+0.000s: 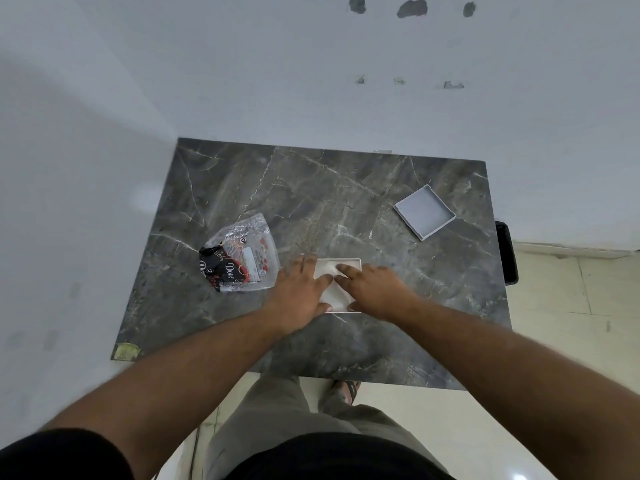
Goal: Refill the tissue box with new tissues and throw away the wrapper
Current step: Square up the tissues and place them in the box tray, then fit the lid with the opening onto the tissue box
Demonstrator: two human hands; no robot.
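A white open tissue box (346, 261) sits near the middle of the dark marble table, filled with white tissues (332, 294). My left hand (299, 292) lies flat on the box's left side, fingers spread and pressing on the tissues. Flat on the right side rests my right hand (375, 291), with its fingertips on the tissues too. The empty clear plastic wrapper (242, 258), printed in black and red, lies on the table left of the box, apart from both hands. The box's grey lid (424, 212) lies upside down at the table's back right.
The marble table (311, 188) stands in a corner against white walls at the back and left. A black object (506, 252) hangs off the table's right edge. Tiled floor lies to the right and in front, where my legs and a sandalled foot (346, 389) show.
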